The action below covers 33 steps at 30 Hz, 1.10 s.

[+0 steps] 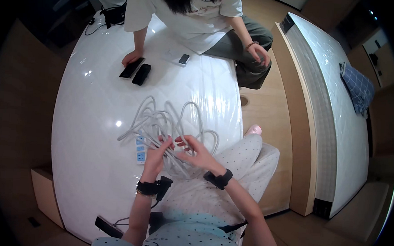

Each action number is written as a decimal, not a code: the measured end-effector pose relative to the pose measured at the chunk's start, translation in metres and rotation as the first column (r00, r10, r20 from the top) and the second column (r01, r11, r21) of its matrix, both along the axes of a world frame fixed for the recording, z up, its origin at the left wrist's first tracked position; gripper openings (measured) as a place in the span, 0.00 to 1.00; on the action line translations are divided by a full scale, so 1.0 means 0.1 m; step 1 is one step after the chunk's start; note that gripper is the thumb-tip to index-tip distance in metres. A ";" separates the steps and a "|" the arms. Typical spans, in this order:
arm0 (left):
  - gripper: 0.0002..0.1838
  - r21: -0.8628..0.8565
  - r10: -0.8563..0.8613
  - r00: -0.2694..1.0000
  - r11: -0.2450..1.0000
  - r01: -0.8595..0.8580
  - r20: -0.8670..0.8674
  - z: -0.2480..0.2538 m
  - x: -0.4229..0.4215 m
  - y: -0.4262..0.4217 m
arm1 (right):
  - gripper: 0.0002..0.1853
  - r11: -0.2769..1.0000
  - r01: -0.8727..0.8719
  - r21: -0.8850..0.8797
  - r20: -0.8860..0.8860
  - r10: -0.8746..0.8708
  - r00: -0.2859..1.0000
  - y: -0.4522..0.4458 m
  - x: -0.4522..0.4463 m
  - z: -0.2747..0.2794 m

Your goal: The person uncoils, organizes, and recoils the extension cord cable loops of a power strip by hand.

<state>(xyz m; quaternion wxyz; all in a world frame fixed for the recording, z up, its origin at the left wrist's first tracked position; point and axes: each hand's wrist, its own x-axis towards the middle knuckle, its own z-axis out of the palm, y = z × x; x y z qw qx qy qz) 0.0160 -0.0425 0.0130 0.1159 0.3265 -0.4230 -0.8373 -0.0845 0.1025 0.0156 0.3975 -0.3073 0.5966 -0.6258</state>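
Note:
A long pale grey power cord [154,118] lies in loose, tangled loops over the bed and my lap. My left hand [158,151] is closed around several strands near the middle of the bundle. Just to its right, my right hand [197,153] is among the loops, its fingers bent and apart, touching or close to the strands. A white power strip [140,158] with blue socket faces lies on the bed, left of my left hand and partly covered by cord. Black bands [218,179] circle both my wrists.
A person [185,23] sits across the plastic-covered mattress [88,130], one hand [133,57] at a black phone [132,68]. Beside it are a black case [141,74] and a small white box [179,59]. Another mattress [337,109] stands to the right, past a wooden board.

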 end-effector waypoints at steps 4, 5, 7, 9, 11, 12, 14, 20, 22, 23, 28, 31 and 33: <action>0.14 -0.029 -0.095 0.991 0.995 0.098 0.095 0.11 -0.06 0.29 | 0.51 0.979 -0.010 0.202 -0.237 0.059 0.970 0.03 0.16 0.02; 0.15 -0.031 -0.131 0.985 0.990 0.135 0.113 0.13 -0.06 0.34 | 0.51 0.981 -0.003 0.193 -0.239 0.050 0.970 0.05 0.16 -0.02; 0.19 -0.144 -0.156 0.986 0.976 0.162 0.051 0.13 -0.06 0.41 | 0.51 0.984 0.010 0.175 -0.242 0.033 0.970 0.09 0.17 -0.04; 0.20 -0.236 -0.225 0.970 0.941 0.241 0.093 0.22 -0.04 0.42 | 0.50 0.969 -0.082 0.234 -0.132 0.115 0.985 0.13 0.11 0.06; 0.22 -0.252 -0.236 0.958 0.929 0.272 0.165 0.22 -0.05 0.41 | 0.48 0.957 -0.128 0.260 -0.096 0.158 0.983 0.14 0.11 0.10; 0.22 -0.260 -0.241 0.949 0.921 0.289 0.201 0.22 -0.05 0.41 | 0.46 0.958 -0.127 0.259 -0.118 0.161 0.980 0.14 0.15 0.07; 0.21 -0.264 -0.131 0.982 0.950 0.164 0.138 0.21 -0.06 0.50 | 0.44 0.967 -0.135 0.218 -0.186 0.177 0.967 0.14 0.17 0.09; 0.16 -0.081 0.082 0.995 0.994 -0.077 0.056 0.09 0.00 0.34 | 0.26 0.996 -0.016 -0.085 -0.174 0.001 0.985 0.13 0.16 -0.03; 0.09 -0.056 0.177 0.983 0.983 -0.175 0.047 0.03 0.07 0.24 | 0.20 0.993 0.041 0.108 0.091 -0.051 0.994 0.17 -0.07 -0.13; 0.08 -0.039 0.179 0.982 0.983 -0.177 0.067 0.03 0.14 0.18 | 0.19 0.955 0.189 0.226 -0.101 -0.170 0.980 0.20 -0.17 -0.30; 0.05 0.143 0.165 0.986 0.977 -0.162 -0.011 0.01 0.30 0.06 | 0.19 0.724 0.321 0.610 -0.432 -0.036 0.901 0.14 -0.36 -0.68; 0.05 0.160 0.130 0.991 0.979 -0.125 -0.026 -0.03 0.34 0.10 | 0.19 0.681 0.160 0.715 -0.280 0.069 0.958 0.00 -0.40 -0.78; 0.06 0.152 0.109 0.994 0.983 -0.107 -0.009 -0.04 0.34 0.14 | 0.17 0.719 0.225 0.658 -0.375 0.054 0.925 -0.06 -0.40 -0.94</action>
